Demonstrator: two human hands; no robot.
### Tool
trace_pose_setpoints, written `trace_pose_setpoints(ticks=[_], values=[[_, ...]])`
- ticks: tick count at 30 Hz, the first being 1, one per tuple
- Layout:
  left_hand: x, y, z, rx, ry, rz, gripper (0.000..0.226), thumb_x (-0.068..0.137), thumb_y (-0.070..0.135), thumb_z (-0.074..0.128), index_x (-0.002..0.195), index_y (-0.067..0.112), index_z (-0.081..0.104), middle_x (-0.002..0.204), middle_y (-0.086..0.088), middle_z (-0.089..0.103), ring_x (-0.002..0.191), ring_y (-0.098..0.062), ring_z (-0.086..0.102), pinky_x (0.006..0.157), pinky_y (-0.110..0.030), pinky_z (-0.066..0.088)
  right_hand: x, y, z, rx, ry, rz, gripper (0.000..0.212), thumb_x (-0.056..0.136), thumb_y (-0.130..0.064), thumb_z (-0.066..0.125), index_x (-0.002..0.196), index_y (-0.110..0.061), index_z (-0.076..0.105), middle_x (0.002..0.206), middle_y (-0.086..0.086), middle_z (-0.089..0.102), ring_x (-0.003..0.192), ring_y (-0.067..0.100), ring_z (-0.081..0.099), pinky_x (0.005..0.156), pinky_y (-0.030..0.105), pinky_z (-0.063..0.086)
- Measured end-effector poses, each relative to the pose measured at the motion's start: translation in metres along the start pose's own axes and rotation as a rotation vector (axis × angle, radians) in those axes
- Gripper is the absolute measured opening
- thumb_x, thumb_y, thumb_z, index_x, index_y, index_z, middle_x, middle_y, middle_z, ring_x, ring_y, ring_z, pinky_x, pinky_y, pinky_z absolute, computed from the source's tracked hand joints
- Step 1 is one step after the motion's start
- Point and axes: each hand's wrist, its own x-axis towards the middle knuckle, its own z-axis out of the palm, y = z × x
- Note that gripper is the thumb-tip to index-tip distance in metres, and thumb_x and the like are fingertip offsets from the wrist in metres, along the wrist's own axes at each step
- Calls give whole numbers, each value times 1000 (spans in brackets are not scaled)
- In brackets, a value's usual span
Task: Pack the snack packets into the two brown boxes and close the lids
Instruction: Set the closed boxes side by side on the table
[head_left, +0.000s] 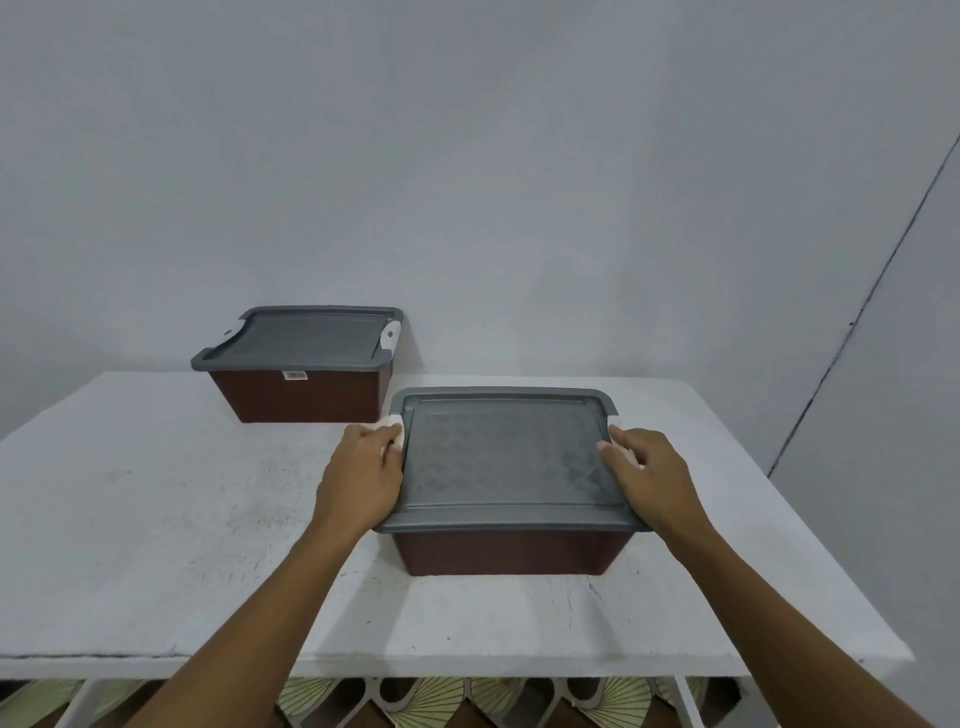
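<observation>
- We treat the near box (514, 553) as a rigid brown plastic tub. Its walls are stiff, and the grey lid (504, 457) is thin and may flex under load at its middle.
- No snack packets are in view. We judge they are inside, so the box should be light to moderate in weight.
- The plastic is smooth and likely slippery, so we take hold at the two short ends, under the lid rim, and not by the flat top.
- The near box stands on the white counter (156, 519), right of centre, with its lid in place.
- The left hand (363, 470) sits against the box's left end, its fingers curled onto the white left latch (397, 431).
- The right hand (652, 475) sits at the opposite end, its fingers bent over the white right latch (628, 457) and its thumb on the lid edge.
- The hands cover both latches, so we cannot tell whether either has snapped home.
- The far box (306, 397) stands at the rear of the counter against the wall, well apart from both hands. Its lid is on and its white latches are visible at both ends.
</observation>
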Motion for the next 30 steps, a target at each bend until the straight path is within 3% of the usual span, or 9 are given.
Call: trace_pose_setpoints(ticks=[4,8,11,15,19,26,30], values=[[-22,7,6,-101,-55,51,52,99,44,41,142,16,44,143,-3,34,130,-20,36,107,-36,37,0,3,2,125,87,1,41,94,-36,58,128,-15,62,138,2,54,122,21,53,102,37,45],[-27,10,10,-260,93,71,56,93,50,41,137,16,50,141,0,47,129,-17,44,104,-27,34,8,7,6,138,107,-8,34,94,-33,60,122,-16,66,133,1,59,117,19,55,100,38,47],[-11,6,14,-219,116,160,51,94,48,43,130,15,57,137,-1,53,124,-19,50,105,-34,42,20,4,10,144,116,-9,31,95,-27,60,121,-12,67,132,2,61,119,20,56,102,37,45],[26,-4,20,-112,97,234,37,98,39,49,121,14,62,128,2,56,115,-15,54,97,-28,44,41,-2,22,132,127,-7,31,95,-23,59,123,-11,66,134,3,59,122,21,54,103,35,42],[64,-9,25,-32,93,278,44,93,43,42,113,13,67,120,4,58,105,-15,57,95,-41,48,71,-6,38,114,133,-9,31,95,-21,59,123,-10,66,133,4,60,122,23,55,106,40,43],[116,-11,35,142,112,337,50,91,49,26,107,20,62,109,6,59,102,-13,55,102,-40,34,127,-12,60,59,130,-19,30,94,-19,59,122,-11,67,130,3,63,120,22,57,106,38,42],[153,-16,39,286,109,318,50,93,48,24,103,20,64,106,6,63,100,-14,59,112,-49,28,160,-16,79,3,125,-26,33,95,-22,58,125,-12,65,132,5,62,119,25,58,105,40,42]])
